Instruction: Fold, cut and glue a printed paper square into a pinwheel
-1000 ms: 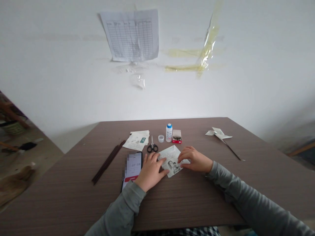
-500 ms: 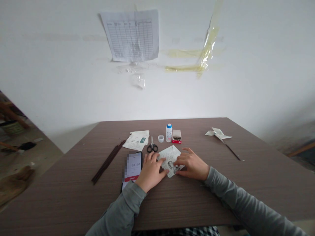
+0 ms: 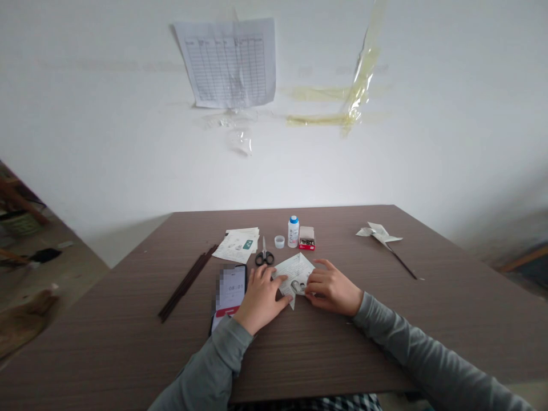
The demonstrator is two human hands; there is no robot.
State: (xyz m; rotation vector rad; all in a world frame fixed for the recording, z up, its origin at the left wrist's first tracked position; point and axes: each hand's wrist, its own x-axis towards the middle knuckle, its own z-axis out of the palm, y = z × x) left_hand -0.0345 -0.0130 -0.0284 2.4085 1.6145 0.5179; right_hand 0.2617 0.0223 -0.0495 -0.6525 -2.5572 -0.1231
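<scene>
Head view: both hands work at the near middle of a brown wood-grain surface (image 3: 363, 348), with grey sleeves running back to the wearer. A sheet of printed paper (image 3: 293, 269) lies on the surface between the hands, folded to a rough diamond, with a lower corner pointing toward the wearer and a small printed picture near its middle.

The left hand (image 3: 261, 299) lies fairly flat, its fingers spread a little and resting on the sheet's left edge; this grip looks open, with nothing pinched. The right hand (image 3: 333, 290) sits over the sheet's right side, fingers curved and touching the paper. Whether this grip is pinching the paper or only pressing on it, I cannot tell.

Just beside the left hand, a phone (image 3: 230, 291) lies on the surface, its screen lit and partly blurred. Beyond the sheet are black-handled scissors (image 3: 264, 258), a small clear cap (image 3: 279, 242), a white bottle with a blue lid (image 3: 293, 232) and a small red-and-white box (image 3: 306, 238). To the left of the scissors are a stack of papers (image 3: 237, 247) and a bundle of dark sticks (image 3: 186, 283). Well off to the right, a paper pinwheel (image 3: 379, 232) lies on its thin stick. A ruled chart (image 3: 226, 63) hangs on the wall, with yellowed tape (image 3: 362, 74) to its right.
</scene>
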